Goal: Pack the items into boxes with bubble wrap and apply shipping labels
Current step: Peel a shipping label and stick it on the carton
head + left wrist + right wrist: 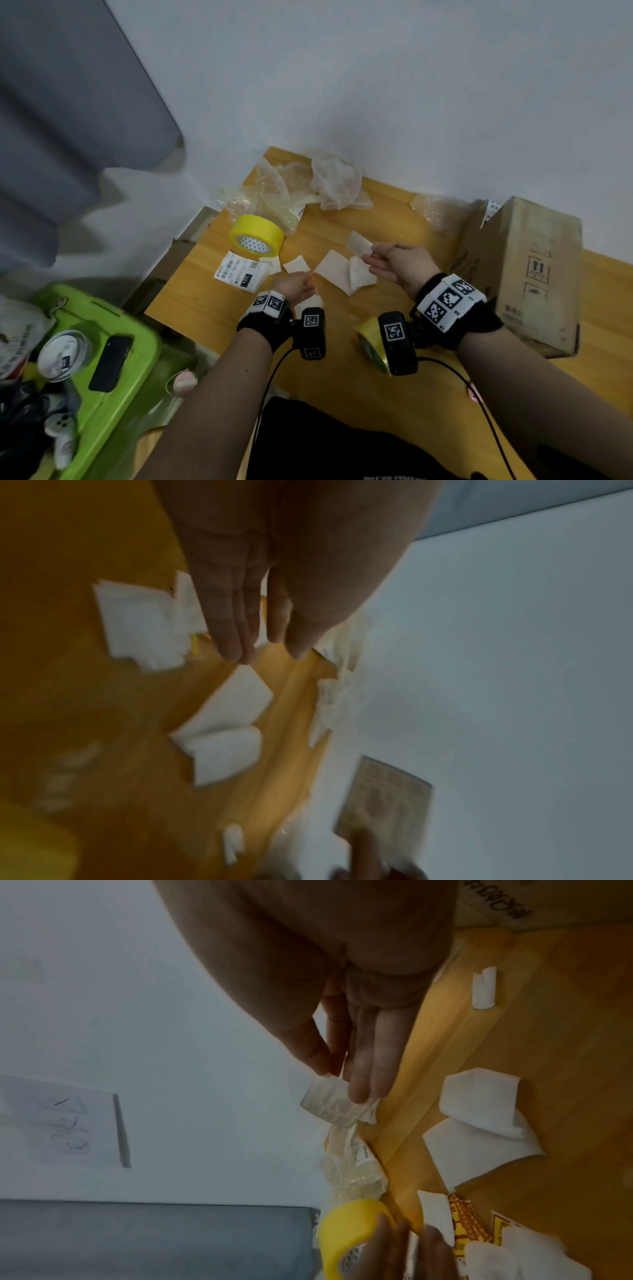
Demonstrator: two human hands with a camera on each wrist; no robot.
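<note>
My right hand (375,255) hovers over the wooden table (212,308) and pinches a small white label piece (358,242) between thumb and fingers; the right wrist view shows that label piece (329,1107) at the fingertips. My left hand (298,279) hovers low over the table with straight fingers (240,620) and holds nothing. A printed shipping label (241,272) lies left of it. White backing papers (334,270) lie between the hands. A cardboard box (524,274) stands at the right. Crumpled bubble wrap (337,181) lies at the back.
A yellow tape roll (257,240) lies near the table's left edge, a second tape roll (370,337) under my right wrist. A yellow-red printed packet (467,1229) lies by my left hand. A green bin (113,325) with a phone stands left of the table.
</note>
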